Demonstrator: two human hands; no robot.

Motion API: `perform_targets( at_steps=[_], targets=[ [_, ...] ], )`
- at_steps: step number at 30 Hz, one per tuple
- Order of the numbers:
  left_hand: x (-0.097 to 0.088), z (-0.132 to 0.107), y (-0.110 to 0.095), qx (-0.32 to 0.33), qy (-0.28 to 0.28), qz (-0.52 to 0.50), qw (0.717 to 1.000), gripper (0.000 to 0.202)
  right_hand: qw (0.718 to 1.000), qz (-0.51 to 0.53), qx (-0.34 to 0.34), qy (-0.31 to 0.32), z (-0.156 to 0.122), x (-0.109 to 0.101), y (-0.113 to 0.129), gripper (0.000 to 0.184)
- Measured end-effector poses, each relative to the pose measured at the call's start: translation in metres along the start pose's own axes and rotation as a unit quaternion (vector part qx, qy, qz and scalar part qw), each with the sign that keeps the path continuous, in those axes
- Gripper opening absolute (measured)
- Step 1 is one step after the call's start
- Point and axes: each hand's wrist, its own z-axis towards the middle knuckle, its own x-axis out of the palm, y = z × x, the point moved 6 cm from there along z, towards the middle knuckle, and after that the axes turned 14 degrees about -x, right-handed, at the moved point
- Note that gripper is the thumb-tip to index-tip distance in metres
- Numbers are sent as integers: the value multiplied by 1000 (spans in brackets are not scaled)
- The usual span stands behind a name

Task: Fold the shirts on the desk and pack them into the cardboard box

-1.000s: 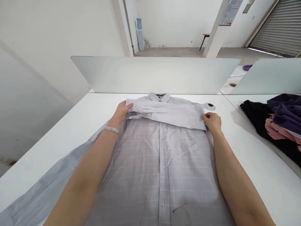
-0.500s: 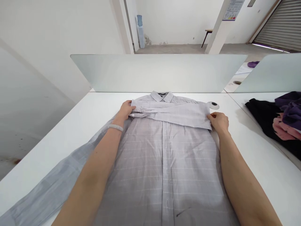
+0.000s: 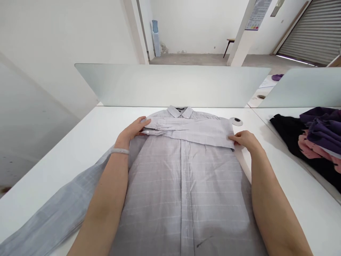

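Observation:
A grey checked button-up shirt (image 3: 160, 185) lies front up on the white table, its collar (image 3: 179, 111) at the far side. One sleeve (image 3: 197, 129) is folded straight across the chest. My left hand (image 3: 133, 128), below a pale bangle, grips that sleeve's cuff, where a white button shows. At the fold by the shoulder on the right, my right hand (image 3: 243, 138) pinches the sleeve's edge between thumb and fingers. The other sleeve (image 3: 61, 199) stretches out toward the lower left, partly behind my left forearm. A dark mark is on the lower front of the shirt.
A frosted divider (image 3: 170, 85) runs along the table's far edge. Black, purple and pink clothes (image 3: 319, 135) are piled on the right. A round cable grommet (image 3: 236, 121) sits just beyond the shirt's right shoulder. Bare white tabletop (image 3: 64, 156) shows at the left.
My left wrist has turned and the hand has shifted slightly at the cuff. My right hand still pinches the fold. The whole view has swung a little to the right.

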Motion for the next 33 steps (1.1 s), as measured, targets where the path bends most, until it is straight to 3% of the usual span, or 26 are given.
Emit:
perform_targets(
  at_steps=[3,6,12,14,16,19,21,24,26,30,33],
  targets=[
    [3,-7,-2,-33,9,75,997,66,1000,-2,-16,-2,-1,-1,3,14],
    [-1,-12,-3,-57,-10,95,994,62,999,-7,-19,-25,1,-1,4,12],
    [0,-26,-3,-91,72,88,989,76,999,-43,13,-25,6,2,-4,9],
    [-2,-25,-1,-102,53,110,987,75,997,-65,28,-44,5,-1,-5,18],
    [-4,-20,-1,-92,18,156,983,74,989,-96,9,-115,3,-9,3,37],
    [-12,-14,-15,-10,-80,265,961,66,964,-110,-100,-219,0,-14,35,45],
    [-12,-16,-26,47,-114,325,938,60,957,-99,-171,-214,0,-5,56,37],
    [9,-20,-31,97,-39,384,918,57,963,-115,-204,-137,2,18,72,23],
    [28,-21,-23,88,9,436,896,60,965,-144,-193,-107,3,30,72,19],
    [54,-12,1,38,27,505,862,62,962,-167,-186,-110,3,38,65,18],
    [58,-6,10,46,29,525,849,63,962,-169,-185,-111,5,39,60,19]
  ],
)
